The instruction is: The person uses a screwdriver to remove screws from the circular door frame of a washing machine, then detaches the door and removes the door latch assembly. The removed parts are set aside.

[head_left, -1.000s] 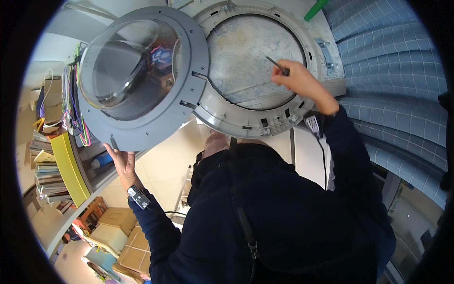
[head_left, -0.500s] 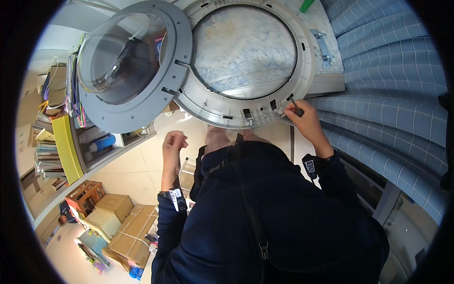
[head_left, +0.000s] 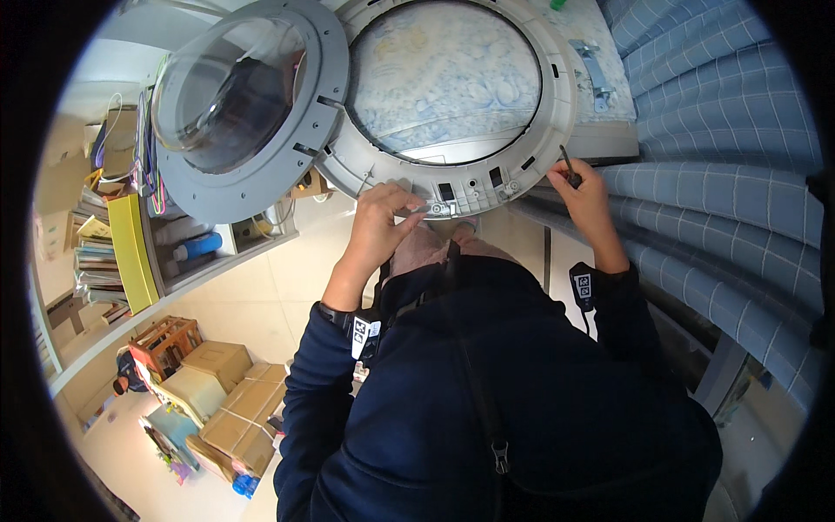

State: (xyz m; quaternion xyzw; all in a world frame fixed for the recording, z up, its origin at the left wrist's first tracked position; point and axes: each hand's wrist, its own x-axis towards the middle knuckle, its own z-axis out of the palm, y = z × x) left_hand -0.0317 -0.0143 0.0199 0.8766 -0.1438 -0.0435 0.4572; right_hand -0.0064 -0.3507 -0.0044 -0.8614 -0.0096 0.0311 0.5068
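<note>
A white washing-machine door ring (head_left: 557,122) lies on a marbled tabletop (head_left: 600,52). At its left, a grey door ring (head_left: 330,52) carries a clear, bulging door glass (head_left: 217,87). My left hand (head_left: 376,224) is at the near rim of the white ring, thumb and fingers pinched together beside a small metallic fitting (head_left: 442,210). Whatever lies between those fingertips is too small to name. My right hand (head_left: 587,200) grips a small dark-handled screwdriver (head_left: 571,177) just off the ring's right near edge, its shaft pointing up and away from me.
A blue checked curtain (head_left: 713,130) hangs close on the right. On the left stands a shelf with a blue bottle (head_left: 198,247), a yellow box (head_left: 132,252) and books (head_left: 96,270). Cardboard boxes (head_left: 243,413) are stacked at the lower left. A metal bracket (head_left: 593,76) lies on the tabletop.
My left hand has moved up and right from beside my body to the ring's near rim. My right hand, still holding the screwdriver, has moved right, away from the ring's fittings.
</note>
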